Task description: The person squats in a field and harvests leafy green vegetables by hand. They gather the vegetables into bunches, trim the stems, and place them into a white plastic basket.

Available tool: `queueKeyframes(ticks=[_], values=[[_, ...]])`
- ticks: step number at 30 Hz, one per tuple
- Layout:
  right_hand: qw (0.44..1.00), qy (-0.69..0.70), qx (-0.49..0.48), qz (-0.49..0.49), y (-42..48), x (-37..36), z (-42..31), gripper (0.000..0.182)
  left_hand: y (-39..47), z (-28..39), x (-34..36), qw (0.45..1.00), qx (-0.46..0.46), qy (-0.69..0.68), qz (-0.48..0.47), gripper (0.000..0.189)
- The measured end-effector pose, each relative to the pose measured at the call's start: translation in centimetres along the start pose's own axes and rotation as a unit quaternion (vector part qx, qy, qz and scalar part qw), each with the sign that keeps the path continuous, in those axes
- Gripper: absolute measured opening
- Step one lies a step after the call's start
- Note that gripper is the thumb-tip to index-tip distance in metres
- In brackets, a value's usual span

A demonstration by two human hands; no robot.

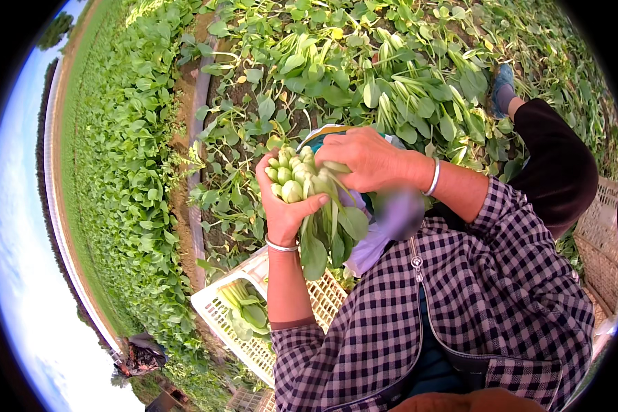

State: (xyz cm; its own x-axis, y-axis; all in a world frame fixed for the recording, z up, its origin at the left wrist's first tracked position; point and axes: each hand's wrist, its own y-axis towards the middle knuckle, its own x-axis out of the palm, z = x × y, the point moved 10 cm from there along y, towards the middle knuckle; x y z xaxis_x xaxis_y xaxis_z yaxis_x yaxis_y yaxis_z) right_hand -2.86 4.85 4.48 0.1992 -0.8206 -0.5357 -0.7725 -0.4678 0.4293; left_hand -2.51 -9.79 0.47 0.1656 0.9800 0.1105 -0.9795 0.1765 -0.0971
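Observation:
A bunch of bok choy (pixel 292 177) is in my left hand (pixel 280 219), its pale stem bases turned up and its green leaves hanging down. The left thumb lies across the stalks. From the right, my right hand (pixel 363 157) pinches a pale green stalk (pixel 337 167) at the bunch's side; its fingertips are partly hidden. Under the hands, a lilac cloth or bag (pixel 365 255) rests against my lap. Beside my left forearm stands a white plastic crate (pixel 221 314) with cut bok choy (pixel 244 306) in it.
Cut bunches of bok choy (pixel 391 98) lie on the ground ahead. A grey strip (pixel 198 129) borders the standing crop (pixel 129 154) on the left. My shod foot (pixel 502 85) is at upper right. Another crate (pixel 600 232) stands at the right, and a person (pixel 144 355) is far at lower left.

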Motion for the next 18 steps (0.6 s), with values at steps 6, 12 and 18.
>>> queueKeyframes(ticks=[6,12,18], values=[[0.992,0.108,0.072,0.002,0.1,0.6,2.0,0.018,0.0,-0.1,-0.3,1.0,-0.016,-0.006,-0.023,0.109],[0.96,0.208,0.179,-0.05,0.0,1.7,3.9,0.021,-0.1,0.2,0.2,0.999,-0.028,-0.005,-0.025,0.11],[0.948,0.184,0.235,-0.108,0.7,2.1,4.3,0.025,0.1,0.7,0.4,0.998,-0.045,0.028,-0.045,0.107]])
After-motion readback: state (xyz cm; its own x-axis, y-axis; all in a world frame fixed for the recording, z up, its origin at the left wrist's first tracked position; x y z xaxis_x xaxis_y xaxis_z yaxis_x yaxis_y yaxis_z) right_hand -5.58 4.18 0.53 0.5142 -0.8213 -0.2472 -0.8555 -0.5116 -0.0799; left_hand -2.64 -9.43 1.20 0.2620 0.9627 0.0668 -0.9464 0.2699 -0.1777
